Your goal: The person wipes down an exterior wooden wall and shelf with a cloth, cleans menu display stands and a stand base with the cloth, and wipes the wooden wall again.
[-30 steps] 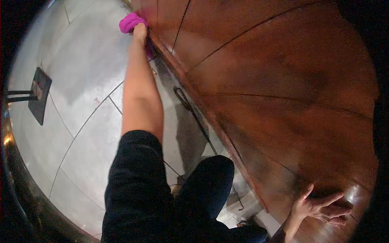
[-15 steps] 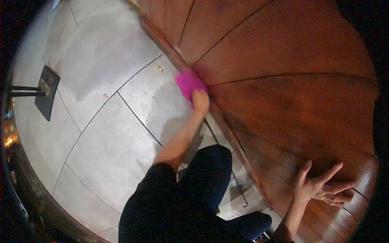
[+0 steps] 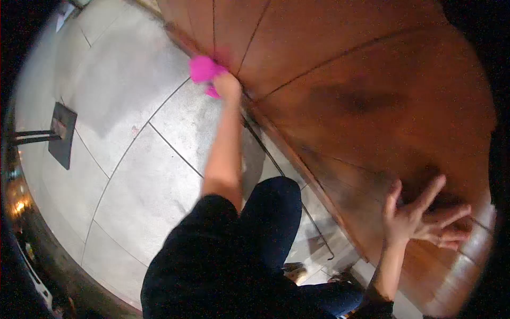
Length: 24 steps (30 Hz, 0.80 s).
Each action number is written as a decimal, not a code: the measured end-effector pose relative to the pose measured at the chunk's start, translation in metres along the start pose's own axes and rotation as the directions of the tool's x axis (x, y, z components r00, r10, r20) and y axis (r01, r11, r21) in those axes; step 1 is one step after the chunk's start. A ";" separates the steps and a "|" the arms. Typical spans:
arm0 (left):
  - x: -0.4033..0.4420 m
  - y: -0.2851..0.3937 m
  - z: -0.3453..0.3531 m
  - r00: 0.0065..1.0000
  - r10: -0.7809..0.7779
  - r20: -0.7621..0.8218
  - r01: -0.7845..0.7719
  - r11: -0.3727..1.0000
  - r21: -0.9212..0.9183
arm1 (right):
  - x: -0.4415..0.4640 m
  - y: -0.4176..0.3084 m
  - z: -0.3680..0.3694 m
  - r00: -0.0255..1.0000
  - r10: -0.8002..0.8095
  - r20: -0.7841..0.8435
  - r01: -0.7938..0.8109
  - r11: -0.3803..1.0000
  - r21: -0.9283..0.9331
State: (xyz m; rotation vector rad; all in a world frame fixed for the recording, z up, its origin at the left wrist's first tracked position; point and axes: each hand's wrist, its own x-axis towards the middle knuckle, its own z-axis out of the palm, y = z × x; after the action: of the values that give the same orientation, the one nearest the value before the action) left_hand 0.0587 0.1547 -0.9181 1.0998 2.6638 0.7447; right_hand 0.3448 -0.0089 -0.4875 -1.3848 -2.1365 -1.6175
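Observation:
My left hand (image 3: 227, 87) is closed on a bright pink cloth (image 3: 204, 69), slightly smeared by motion. It holds the cloth where the pale tiled floor (image 3: 154, 175) meets the base of a reddish-brown wooden panel (image 3: 340, 90). To the lower right, my right hand (image 3: 419, 218) has its fingers spread and holds nothing. It is up against the panel, though whether every finger touches cannot be made out. My bent knee (image 3: 279, 196) shows between the two arms.
A thin dark rod-like thing (image 3: 281, 173) with a bent end lies along the floor near the panel's base. At the left stands a black square base plate (image 3: 62, 135) with two dark bars. A small pale scrap (image 3: 135, 129) lies on the tiles.
My left hand has moved up and left along the panel's base with the pink cloth. My right hand remains spread at the panel, a little higher in view.

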 end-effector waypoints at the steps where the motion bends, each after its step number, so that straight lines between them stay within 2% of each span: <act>1: -0.057 0.029 -0.016 0.994 -0.005 0.108 0.006 1.000 -0.011 | 0.000 0.000 -0.001 1.000 0.013 0.015 -0.013 1.000 0.006; 2: -0.108 0.051 -0.022 0.948 -0.043 0.315 0.043 0.999 0.008 | 0.000 0.001 -0.002 0.999 0.027 0.030 -0.027 1.000 0.012; 3: -0.169 0.068 0.042 0.938 -0.212 0.276 0.235 0.971 -0.053 | 0.002 -0.003 -0.009 0.996 0.043 0.073 -0.041 0.999 -0.020; 4: -0.220 0.088 0.051 0.909 -0.247 0.335 0.360 0.871 -0.336 | 0.003 -0.005 -0.010 0.995 0.064 0.082 -0.063 0.998 -0.018; 5: -0.270 0.110 0.036 0.823 -0.232 0.518 0.560 0.476 -0.677 | 0.004 -0.006 -0.010 0.995 0.074 0.069 -0.073 0.997 -0.014; 6: -0.309 0.131 0.012 0.669 -0.136 0.731 0.706 -0.191 -0.682 | 0.005 -0.007 -0.010 0.995 0.083 0.057 -0.082 0.997 -0.009; 7: -0.338 0.147 -0.016 0.544 0.018 0.839 0.700 -0.561 -0.442 | 0.006 -0.008 -0.008 0.996 0.083 0.023 -0.083 0.997 -0.002; 8: -0.366 0.157 -0.036 0.470 0.106 0.876 0.680 -0.677 -0.282 | 0.006 -0.005 -0.008 0.997 0.079 -0.007 -0.079 0.997 0.001; 9: -0.402 0.163 -0.034 0.426 0.118 0.897 0.708 -0.661 -0.249 | 0.005 0.000 -0.009 0.999 0.053 -0.015 -0.052 0.998 0.047; 11: -0.456 0.160 -0.003 0.461 0.030 0.887 0.762 -0.525 -0.378 | -0.003 0.010 -0.015 1.000 0.001 -0.021 0.003 0.988 0.154; 12: -0.474 0.156 0.025 0.519 -0.027 0.854 0.760 -0.442 -0.476 | -0.008 0.023 -0.021 0.993 -0.053 -0.109 0.087 0.940 0.329; 13: -0.480 0.145 0.053 0.613 -0.088 0.785 0.717 -0.356 -0.599 | -0.018 0.042 -0.031 0.990 -0.011 -0.141 0.069 0.909 0.412; 14: -0.479 0.126 0.087 0.717 -0.138 0.683 0.628 -0.295 -0.720 | -0.044 0.066 -0.039 0.987 0.048 -0.152 0.017 0.917 0.398; 15: -0.450 0.121 0.082 0.807 -0.204 0.554 0.572 0.042 -0.819 | -0.069 0.089 -0.048 0.981 0.107 -0.163 -0.036 0.922 0.386; 16: -0.406 0.111 0.080 0.899 -0.225 0.375 0.437 0.443 -0.783 | -0.095 0.113 -0.056 0.971 0.165 -0.174 -0.090 0.922 0.376; 17: -0.368 0.098 0.087 0.955 -0.204 0.214 0.295 0.686 -0.665 | -0.127 0.143 -0.053 0.958 0.221 -0.184 -0.153 0.934 0.324; 18: -0.329 0.082 0.095 0.983 -0.164 0.086 0.184 0.807 -0.561 | -0.160 0.172 -0.049 0.942 0.276 -0.193 -0.219 0.937 0.272; 20: -0.259 0.057 0.112 0.989 -0.052 -0.139 -0.002 0.933 -0.361 | -0.217 0.215 -0.061 0.954 0.300 -0.027 -0.296 0.950 0.099; 21: -0.234 0.044 0.104 0.998 0.009 0.061 0.011 0.951 -0.308 | -0.238 0.228 -0.061 0.969 0.246 0.006 -0.246 0.966 0.083; 23: -0.236 0.045 0.098 1.000 -0.011 0.005 0.012 0.882 -0.470 | -0.270 0.250 -0.059 0.989 0.131 0.063 -0.135 0.989 0.063; 24: -0.241 0.042 0.099 0.999 -0.025 -0.023 0.009 0.840 -0.543 | -0.282 0.254 -0.049 0.987 0.152 0.055 -0.155 0.987 0.047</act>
State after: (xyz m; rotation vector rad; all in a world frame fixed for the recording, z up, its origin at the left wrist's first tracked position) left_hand 0.2895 0.0497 -0.9906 0.9035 2.2389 1.4074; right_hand 0.6677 -0.2106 -0.4528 -1.5495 -2.0261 -1.4763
